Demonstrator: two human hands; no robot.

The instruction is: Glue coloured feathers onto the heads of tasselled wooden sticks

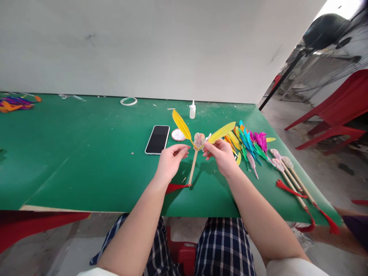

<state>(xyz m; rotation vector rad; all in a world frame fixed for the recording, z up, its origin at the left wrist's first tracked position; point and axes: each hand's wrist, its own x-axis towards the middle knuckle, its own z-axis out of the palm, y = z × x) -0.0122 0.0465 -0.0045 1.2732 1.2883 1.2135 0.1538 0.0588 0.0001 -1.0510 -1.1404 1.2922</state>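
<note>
A wooden stick with a pale flower-shaped head and a red tassel lies between my hands. One golden-yellow feather slants up to the left from the base of the head. The fingers of my left hand are closed beside that feather's base; whether they grip anything is hidden. My right hand pinches a paler yellow feather near its quill, so it fans up to the right of the head. A small white thing shows behind the right fingertips.
Behind stand a small glue bottle, a phone and a round disc. Colourful feathers lie to the right, beside several tasselled sticks. A tape roll rests near the wall; more feathers lie far left.
</note>
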